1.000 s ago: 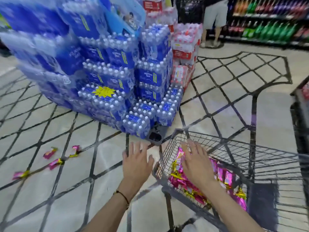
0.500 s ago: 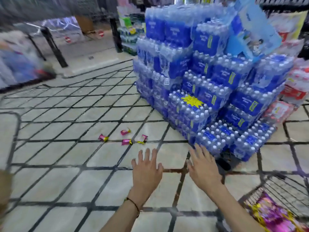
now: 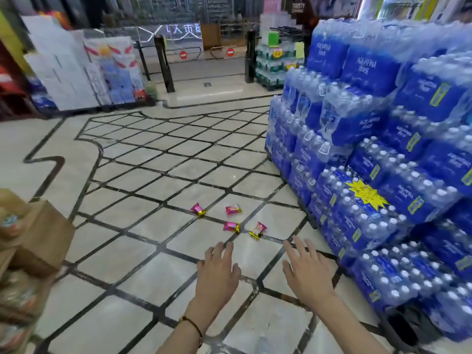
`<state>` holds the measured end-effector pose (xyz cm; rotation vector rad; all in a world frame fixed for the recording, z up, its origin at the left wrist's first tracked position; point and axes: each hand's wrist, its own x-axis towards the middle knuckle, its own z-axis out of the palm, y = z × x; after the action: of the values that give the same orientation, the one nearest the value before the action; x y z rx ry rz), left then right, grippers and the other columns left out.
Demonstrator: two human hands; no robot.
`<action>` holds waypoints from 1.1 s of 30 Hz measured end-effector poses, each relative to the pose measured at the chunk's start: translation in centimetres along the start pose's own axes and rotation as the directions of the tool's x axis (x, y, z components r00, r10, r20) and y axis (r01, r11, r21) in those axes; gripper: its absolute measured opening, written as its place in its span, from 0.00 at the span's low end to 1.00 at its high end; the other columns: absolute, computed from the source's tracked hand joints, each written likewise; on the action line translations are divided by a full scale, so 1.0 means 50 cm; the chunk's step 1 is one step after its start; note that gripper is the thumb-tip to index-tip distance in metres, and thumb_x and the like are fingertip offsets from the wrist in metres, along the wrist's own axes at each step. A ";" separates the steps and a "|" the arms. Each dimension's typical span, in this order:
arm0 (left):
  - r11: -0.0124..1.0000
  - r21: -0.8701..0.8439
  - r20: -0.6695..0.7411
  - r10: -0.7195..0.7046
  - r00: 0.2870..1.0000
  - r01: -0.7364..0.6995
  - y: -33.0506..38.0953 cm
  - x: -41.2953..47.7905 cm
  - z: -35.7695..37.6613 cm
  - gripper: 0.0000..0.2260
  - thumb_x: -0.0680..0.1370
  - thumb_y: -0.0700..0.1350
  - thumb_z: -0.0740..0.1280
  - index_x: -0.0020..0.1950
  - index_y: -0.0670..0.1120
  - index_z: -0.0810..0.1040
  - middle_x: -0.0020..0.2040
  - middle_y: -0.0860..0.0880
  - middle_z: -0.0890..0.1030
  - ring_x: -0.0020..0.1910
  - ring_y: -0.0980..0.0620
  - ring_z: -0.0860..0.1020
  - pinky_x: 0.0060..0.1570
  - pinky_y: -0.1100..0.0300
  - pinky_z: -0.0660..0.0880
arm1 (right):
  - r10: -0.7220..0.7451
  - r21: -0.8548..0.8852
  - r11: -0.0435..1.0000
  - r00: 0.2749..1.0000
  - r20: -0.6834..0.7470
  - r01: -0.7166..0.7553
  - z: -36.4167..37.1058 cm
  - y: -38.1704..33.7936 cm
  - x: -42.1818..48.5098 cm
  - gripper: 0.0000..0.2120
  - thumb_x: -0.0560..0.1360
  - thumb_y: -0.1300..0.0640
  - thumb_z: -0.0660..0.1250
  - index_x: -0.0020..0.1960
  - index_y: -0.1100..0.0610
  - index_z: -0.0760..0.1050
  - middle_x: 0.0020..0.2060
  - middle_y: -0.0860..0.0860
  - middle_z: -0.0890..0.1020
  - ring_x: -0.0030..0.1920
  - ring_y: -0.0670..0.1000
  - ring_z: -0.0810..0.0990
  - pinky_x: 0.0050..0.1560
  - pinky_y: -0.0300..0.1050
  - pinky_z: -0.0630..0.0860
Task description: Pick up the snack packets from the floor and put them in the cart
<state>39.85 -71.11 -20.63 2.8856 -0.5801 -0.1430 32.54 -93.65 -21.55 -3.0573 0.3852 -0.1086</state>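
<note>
Several small pink and gold snack packets lie on the tiled floor ahead of me: one at the far left [image 3: 198,209], one behind [image 3: 233,209], one nearer [image 3: 231,226] and one to its right [image 3: 258,229]. My left hand [image 3: 218,270] is stretched forward, palm down, fingers straight, holding nothing, just short of the nearest packets. My right hand [image 3: 305,268] reaches out beside it, fingers spread, also holding nothing. The cart is out of view.
A tall stack of blue shrink-wrapped water bottle packs [image 3: 378,159] stands close on my right. Brown cardboard boxes with goods [image 3: 33,241] sit at the left edge. Entry gates [image 3: 163,65] and more stacked goods stand at the back.
My view has swung left, away from the cart, which has dropped out of sight. Both hands left the cart and now reach toward the packets, which appear closer.
</note>
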 end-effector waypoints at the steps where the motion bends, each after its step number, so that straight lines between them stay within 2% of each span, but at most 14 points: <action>1: 1.000 -0.004 0.005 -0.006 1.000 0.006 0.001 0.036 0.000 0.25 0.82 0.55 0.56 0.79 0.53 0.57 0.76 0.52 0.64 0.73 0.48 0.64 0.64 0.49 0.71 | -0.006 -0.002 1.000 1.000 -0.004 0.006 0.010 0.005 0.036 0.22 0.77 0.47 0.61 0.69 0.52 0.73 0.68 0.54 0.76 0.67 0.62 0.74 0.52 0.58 0.80; 3: 1.000 -0.001 0.012 -0.014 1.000 0.014 0.007 0.108 -0.001 0.25 0.82 0.54 0.56 0.79 0.53 0.57 0.76 0.52 0.64 0.73 0.48 0.64 0.64 0.49 0.71 | -0.016 -0.005 1.000 1.000 0.016 0.016 0.023 0.018 0.107 0.24 0.78 0.46 0.56 0.71 0.51 0.72 0.69 0.54 0.76 0.67 0.62 0.74 0.54 0.58 0.80; 4: 1.000 0.015 0.010 -0.016 1.000 0.016 0.010 0.145 -0.002 0.25 0.82 0.53 0.56 0.79 0.53 0.57 0.76 0.52 0.64 0.73 0.48 0.64 0.64 0.49 0.71 | -0.019 -0.007 1.000 1.000 0.022 0.019 0.027 0.025 0.144 0.24 0.79 0.46 0.57 0.72 0.51 0.72 0.70 0.53 0.75 0.68 0.62 0.73 0.55 0.59 0.79; 7: 1.000 0.006 0.009 -0.009 1.000 0.009 0.020 0.247 -0.005 0.26 0.82 0.53 0.56 0.79 0.51 0.59 0.75 0.51 0.67 0.72 0.47 0.66 0.63 0.48 0.71 | -0.021 0.028 0.999 0.999 0.048 0.020 0.039 0.046 0.246 0.25 0.78 0.46 0.65 0.74 0.50 0.70 0.71 0.53 0.74 0.70 0.62 0.73 0.57 0.59 0.78; 10: 1.000 0.002 -0.005 -0.020 1.000 0.020 0.023 0.341 -0.006 0.26 0.83 0.53 0.57 0.80 0.51 0.59 0.76 0.50 0.66 0.72 0.46 0.66 0.64 0.48 0.70 | -0.060 0.015 0.998 0.997 0.054 0.059 0.048 0.062 0.343 0.25 0.76 0.48 0.70 0.71 0.52 0.72 0.68 0.54 0.76 0.67 0.63 0.75 0.52 0.59 0.80; 13: 0.997 -0.052 -0.035 -0.050 0.998 0.048 0.020 0.428 -0.009 0.27 0.81 0.51 0.60 0.80 0.50 0.60 0.75 0.48 0.69 0.70 0.44 0.68 0.61 0.47 0.72 | -0.066 0.032 0.997 0.994 0.089 0.063 0.069 0.071 0.426 0.25 0.74 0.48 0.71 0.70 0.52 0.73 0.67 0.54 0.77 0.66 0.63 0.76 0.49 0.58 0.81; 18: 0.998 -0.043 0.007 -0.034 0.999 0.035 -0.006 0.580 -0.001 0.27 0.81 0.51 0.60 0.80 0.50 0.59 0.76 0.49 0.66 0.72 0.45 0.67 0.62 0.48 0.72 | -0.054 0.056 0.997 0.994 0.096 0.049 0.110 0.072 0.569 0.25 0.72 0.50 0.74 0.67 0.53 0.74 0.65 0.55 0.77 0.63 0.63 0.76 0.46 0.57 0.81; 24: 0.998 -0.064 0.055 -0.017 0.998 0.020 -0.084 0.782 0.043 0.29 0.80 0.51 0.62 0.80 0.51 0.58 0.79 0.46 0.62 0.74 0.43 0.64 0.56 0.44 0.76 | 0.041 0.067 0.996 0.987 0.155 -0.052 0.172 0.065 0.737 0.25 0.75 0.49 0.69 0.71 0.52 0.71 0.68 0.54 0.75 0.66 0.63 0.73 0.49 0.58 0.79; 29: 0.995 -0.032 0.063 0.099 0.993 -0.097 -0.137 0.996 0.042 0.29 0.74 0.49 0.71 0.74 0.48 0.69 0.73 0.43 0.72 0.70 0.40 0.72 0.56 0.42 0.77 | 0.129 0.030 0.990 0.976 0.177 -0.136 0.189 0.039 0.892 0.25 0.77 0.48 0.67 0.72 0.52 0.70 0.69 0.54 0.74 0.68 0.63 0.72 0.53 0.59 0.78; 33: 0.982 -0.007 0.069 0.189 0.979 -0.189 -0.168 1.134 0.046 0.26 0.73 0.47 0.69 0.72 0.46 0.70 0.71 0.43 0.72 0.70 0.40 0.71 0.58 0.44 0.75 | 0.187 0.042 0.980 0.966 0.177 -0.197 0.213 0.030 1.005 0.25 0.78 0.47 0.66 0.73 0.54 0.70 0.71 0.55 0.74 0.70 0.63 0.71 0.58 0.61 0.77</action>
<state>94.77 -86.10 -27.78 2.8148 -0.8632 -0.2155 81.53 -107.15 -29.11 -2.9220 0.6492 0.1497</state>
